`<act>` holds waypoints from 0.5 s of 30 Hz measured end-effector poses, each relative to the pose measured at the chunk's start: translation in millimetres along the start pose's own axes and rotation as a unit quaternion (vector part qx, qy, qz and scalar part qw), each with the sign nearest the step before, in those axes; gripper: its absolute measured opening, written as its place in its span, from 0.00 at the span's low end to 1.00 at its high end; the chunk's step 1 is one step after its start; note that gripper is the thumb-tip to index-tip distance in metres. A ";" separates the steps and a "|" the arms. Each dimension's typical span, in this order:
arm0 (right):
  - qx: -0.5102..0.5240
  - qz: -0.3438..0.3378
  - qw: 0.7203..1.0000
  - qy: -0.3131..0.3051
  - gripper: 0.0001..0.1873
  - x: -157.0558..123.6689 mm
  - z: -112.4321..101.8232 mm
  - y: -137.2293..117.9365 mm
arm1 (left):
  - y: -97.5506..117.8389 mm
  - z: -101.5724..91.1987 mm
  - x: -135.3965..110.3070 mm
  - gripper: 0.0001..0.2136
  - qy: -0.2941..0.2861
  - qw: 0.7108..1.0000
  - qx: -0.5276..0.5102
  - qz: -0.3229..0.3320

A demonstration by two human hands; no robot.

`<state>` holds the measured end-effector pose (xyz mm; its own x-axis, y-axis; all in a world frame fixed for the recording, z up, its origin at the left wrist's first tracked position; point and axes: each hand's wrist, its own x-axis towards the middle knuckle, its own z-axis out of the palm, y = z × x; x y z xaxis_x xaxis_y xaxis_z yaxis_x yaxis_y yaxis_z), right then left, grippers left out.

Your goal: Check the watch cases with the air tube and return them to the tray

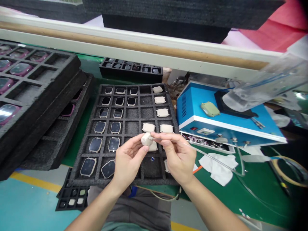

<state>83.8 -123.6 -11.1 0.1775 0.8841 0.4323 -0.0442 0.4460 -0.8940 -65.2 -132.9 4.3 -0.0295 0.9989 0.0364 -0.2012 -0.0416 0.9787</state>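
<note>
My left hand (128,160) holds a small beige watch case (146,139) between thumb and fingers, above a black foam tray (127,128). My right hand (179,157) pinches a thin pen-like tool with a clear tube (216,162) trailing to the right; its tip touches the case. The tray's left columns hold watch cases lying screen up (113,144). Its right columns hold beige cases lying back up (163,112). Several middle cells are bare.
A blue machine (223,118) with a green case (210,109) on top stands right of the tray. White cloths (218,166) lie on the green mat. Stacked foam trays with pink watches (21,83) sit at left; another tray (131,69) lies behind.
</note>
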 end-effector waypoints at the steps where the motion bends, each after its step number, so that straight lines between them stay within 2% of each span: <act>1: 0.001 0.000 1.000 -0.002 0.06 0.0 -0.1 0.2 | 0.2 0.0 0.1 0.15 0.000 1.000 0.001 0.001; 15: 0.006 0.009 1.000 -0.009 0.06 -0.4 -0.9 -1.3 | 0.7 -0.2 0.6 0.15 0.000 1.000 0.006 -0.004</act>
<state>84.7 -124.6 -10.2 0.1579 0.8941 0.4191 -0.0580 0.4321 -0.9000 -65.5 -132.3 5.0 -0.0289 0.9992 0.0285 -0.1905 -0.0335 0.9811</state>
